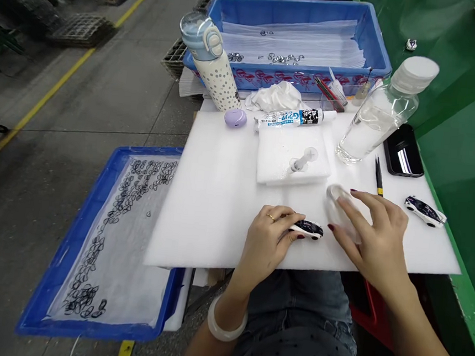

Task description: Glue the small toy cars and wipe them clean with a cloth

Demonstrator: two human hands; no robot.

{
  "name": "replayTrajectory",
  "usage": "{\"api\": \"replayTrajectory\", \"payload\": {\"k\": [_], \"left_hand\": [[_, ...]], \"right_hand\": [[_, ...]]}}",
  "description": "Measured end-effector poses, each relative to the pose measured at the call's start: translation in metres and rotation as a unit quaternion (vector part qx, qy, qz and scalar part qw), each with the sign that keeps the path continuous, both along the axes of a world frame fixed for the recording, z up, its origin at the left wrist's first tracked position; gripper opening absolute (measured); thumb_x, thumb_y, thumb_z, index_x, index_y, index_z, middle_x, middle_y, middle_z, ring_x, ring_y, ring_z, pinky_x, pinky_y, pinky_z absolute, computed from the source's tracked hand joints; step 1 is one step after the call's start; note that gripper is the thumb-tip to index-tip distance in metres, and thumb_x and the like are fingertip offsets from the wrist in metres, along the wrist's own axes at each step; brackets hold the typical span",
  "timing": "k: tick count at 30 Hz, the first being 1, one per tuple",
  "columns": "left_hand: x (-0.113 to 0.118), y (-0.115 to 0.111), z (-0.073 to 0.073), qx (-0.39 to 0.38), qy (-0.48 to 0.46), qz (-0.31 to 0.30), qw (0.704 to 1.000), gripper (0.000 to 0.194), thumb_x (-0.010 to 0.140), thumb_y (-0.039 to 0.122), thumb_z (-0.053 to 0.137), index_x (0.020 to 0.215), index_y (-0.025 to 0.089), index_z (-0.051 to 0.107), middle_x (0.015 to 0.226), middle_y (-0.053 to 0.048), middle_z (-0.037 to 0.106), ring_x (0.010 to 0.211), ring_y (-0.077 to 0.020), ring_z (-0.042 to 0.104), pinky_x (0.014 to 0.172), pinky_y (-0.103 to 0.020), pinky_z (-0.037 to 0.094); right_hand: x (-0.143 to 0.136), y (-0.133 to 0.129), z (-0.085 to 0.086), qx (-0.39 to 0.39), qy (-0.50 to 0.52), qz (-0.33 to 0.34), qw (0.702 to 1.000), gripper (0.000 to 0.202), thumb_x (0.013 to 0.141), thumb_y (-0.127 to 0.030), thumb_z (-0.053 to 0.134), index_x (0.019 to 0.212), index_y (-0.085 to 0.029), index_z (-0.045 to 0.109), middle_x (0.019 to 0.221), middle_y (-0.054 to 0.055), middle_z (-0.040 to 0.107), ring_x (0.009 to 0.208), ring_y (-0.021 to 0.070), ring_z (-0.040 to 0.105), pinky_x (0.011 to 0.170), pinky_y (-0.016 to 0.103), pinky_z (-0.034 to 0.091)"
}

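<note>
My left hand (pixel 268 241) is closed on a small toy car (pixel 308 229), white with a dark top, pinched by its rear end between thumb and fingers just over the white foam board (pixel 211 198). To its right, my right hand (pixel 372 234) hovers with fingers apart. Its fingertips are at a blurred, translucent rounded piece (pixel 336 195), partly hidden under the hand; I cannot make out its kind. A second toy car (pixel 425 211) lies on the board at the far right, near black tweezers (pixel 378 176).
A foam block (pixel 274 159) bears a small clear plastic stem. Behind it lie a glue tube (pixel 288 117), crumpled tissue (pixel 275 97) and a purple case (pixel 235 118). A tumbler (pixel 215 73), water bottle (pixel 371 123) and phone (pixel 404 151) stand around. Blue trays (pixel 94 334) hold small dark parts.
</note>
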State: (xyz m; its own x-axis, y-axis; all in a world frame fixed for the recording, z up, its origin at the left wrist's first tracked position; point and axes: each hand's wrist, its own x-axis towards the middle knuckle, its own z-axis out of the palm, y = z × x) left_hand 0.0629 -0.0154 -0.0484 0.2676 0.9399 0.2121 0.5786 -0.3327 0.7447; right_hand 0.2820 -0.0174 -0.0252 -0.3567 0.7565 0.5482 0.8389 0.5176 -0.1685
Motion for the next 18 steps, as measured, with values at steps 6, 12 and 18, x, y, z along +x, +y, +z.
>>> {"api": "replayTrajectory", "payload": {"k": [6, 12, 18], "left_hand": [[-0.001, 0.000, -0.003, 0.001, 0.001, 0.002, 1.000, 0.026, 0.094, 0.021, 0.065, 0.118, 0.022, 0.072, 0.109, -0.005, 0.071, 0.102, -0.0233, 0.058, 0.091, -0.039, 0.052], [-0.001, -0.001, -0.004, 0.012, 0.006, 0.003, 1.000, 0.026, 0.093, 0.020, 0.065, 0.118, 0.020, 0.072, 0.108, -0.006, 0.071, 0.101, -0.0234, 0.059, 0.090, -0.038, 0.052], [-0.007, -0.001, -0.006, 0.008, -0.002, -0.004, 1.000, 0.033, 0.091, 0.017, 0.067, 0.123, 0.024, 0.068, 0.114, -0.004, 0.071, 0.107, -0.0229, 0.061, 0.095, -0.038, 0.053]], "right_hand": [[-0.019, -0.009, -0.015, -0.021, 0.007, 0.011, 1.000, 0.020, 0.093, -0.036, 0.069, 0.108, -0.022, 0.067, 0.109, 0.008, 0.073, 0.101, 0.0290, 0.064, 0.089, 0.048, 0.033], [-0.017, -0.012, -0.013, -0.026, -0.017, 0.024, 0.999, 0.017, 0.095, -0.025, 0.065, 0.111, -0.021, 0.066, 0.113, 0.008, 0.072, 0.103, 0.0293, 0.061, 0.089, 0.047, 0.033], [-0.031, -0.008, -0.009, -0.157, 0.021, 0.087, 0.983, 0.044, 0.099, -0.024, 0.055, 0.141, -0.012, 0.045, 0.109, 0.012, 0.070, 0.101, 0.0273, 0.059, 0.088, 0.042, 0.041]]}}
